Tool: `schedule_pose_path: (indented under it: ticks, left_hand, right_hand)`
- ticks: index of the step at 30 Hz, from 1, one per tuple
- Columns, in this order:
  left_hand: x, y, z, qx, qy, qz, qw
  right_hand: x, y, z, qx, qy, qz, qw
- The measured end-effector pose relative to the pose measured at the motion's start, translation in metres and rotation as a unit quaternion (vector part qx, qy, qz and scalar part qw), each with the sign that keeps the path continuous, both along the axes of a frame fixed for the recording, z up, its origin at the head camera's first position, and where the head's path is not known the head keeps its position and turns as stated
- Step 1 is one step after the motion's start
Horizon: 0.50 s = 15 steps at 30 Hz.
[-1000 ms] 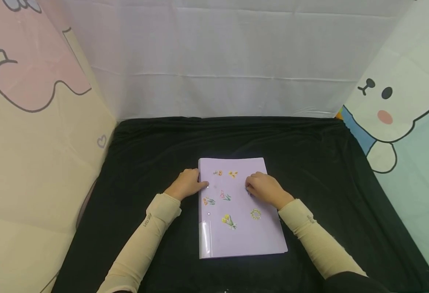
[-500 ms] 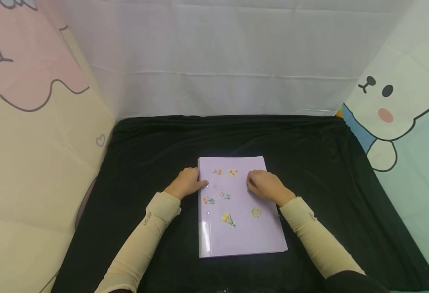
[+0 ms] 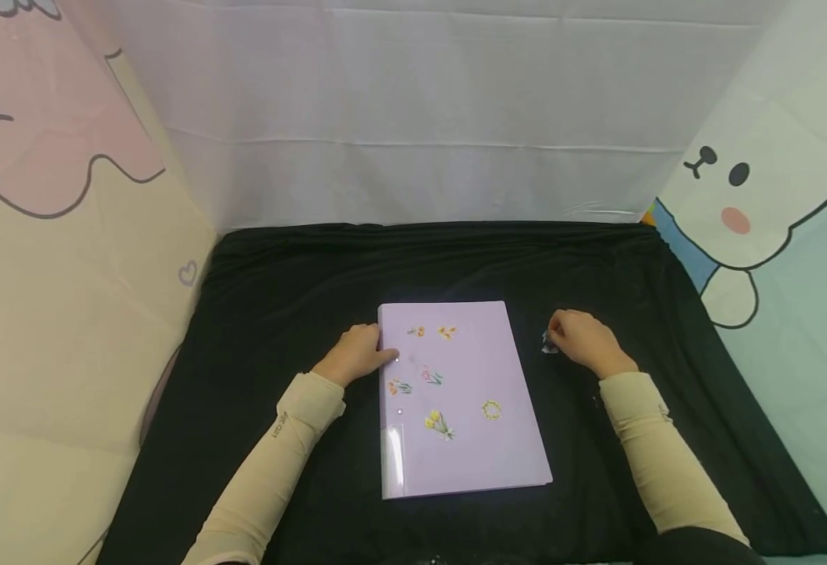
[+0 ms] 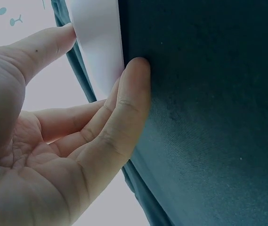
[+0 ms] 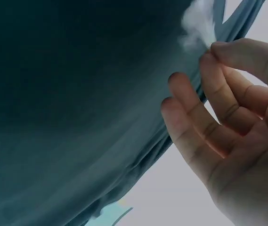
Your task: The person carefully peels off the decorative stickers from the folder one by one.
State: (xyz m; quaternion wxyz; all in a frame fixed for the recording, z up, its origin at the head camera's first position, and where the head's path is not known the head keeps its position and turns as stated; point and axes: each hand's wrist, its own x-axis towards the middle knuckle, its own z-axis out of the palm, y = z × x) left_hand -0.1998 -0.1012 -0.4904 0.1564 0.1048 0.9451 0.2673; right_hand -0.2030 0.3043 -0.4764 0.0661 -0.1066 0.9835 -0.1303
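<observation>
A lilac binder (image 3: 456, 455) with flower stickers lies closed on the black cloth, its spine to the left. My left hand (image 3: 355, 355) grips the spine, thumb on the cover and fingers along the side. In the left wrist view, the thumb and fingers of the left hand (image 4: 68, 136) sit either side of the pale spine (image 4: 98, 42). Off the binder's right edge, my right hand (image 3: 586, 339) pinches a small crumpled wisp (image 3: 548, 344) between thumb and forefinger. From the right wrist, this wisp (image 5: 199, 23) looks white, thin and see-through; I cannot tell its material.
Black cloth (image 3: 300, 275) covers the table. A white sheet (image 3: 413, 118) hangs behind it. Printed cartoon curtains stand at either side, a cream and pink curtain (image 3: 67, 314) on the left and one with a white animal (image 3: 774, 188) on the right.
My right hand has moved off the binder cover to the right, carrying the crumpled wisp, which now shows below its fingertips. The left hand keeps its grip on the spine.
</observation>
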Motion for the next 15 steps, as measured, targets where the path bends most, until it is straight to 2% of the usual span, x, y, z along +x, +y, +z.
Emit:
schedule_pose_path:
  ticks: [8,15]
  left_hand:
    - [0.000,-0.001,0.000,0.000,0.001,0.002,1.0000]
    - [0.000,0.000,0.000,0.000,0.001,0.001,1.0000]
  right_hand:
    - [0.008,0.025,-0.002,0.008,-0.003,-0.040,0.999]
    - [0.009,0.023,-0.004,0.008,0.011,-0.036,0.999]
